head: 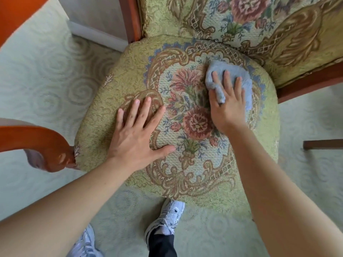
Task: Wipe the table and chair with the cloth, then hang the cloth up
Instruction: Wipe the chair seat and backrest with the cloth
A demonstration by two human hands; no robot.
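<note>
An armchair with green floral tapestry fills the view; its round seat cushion (115, 101) lies below me and its backrest (241, 19) rises at the top. A crumpled grey-blue cloth (222, 68) sits on the far right part of the seat. My right hand (227, 106) presses down on the cloth, fingers spread over it and a fold pinched between two fingers. My left hand (138, 134) lies flat on the left half of the seat, fingers apart, holding nothing. No table is in view.
A wooden armrest (37, 143) juts in at the left and another (311, 80) at the right. A dark wooden bar (323, 144) shows at the right edge. Pale green swirl-patterned carpet (46, 75) surrounds the chair. My white sneakers (167, 217) stand at the seat's front edge.
</note>
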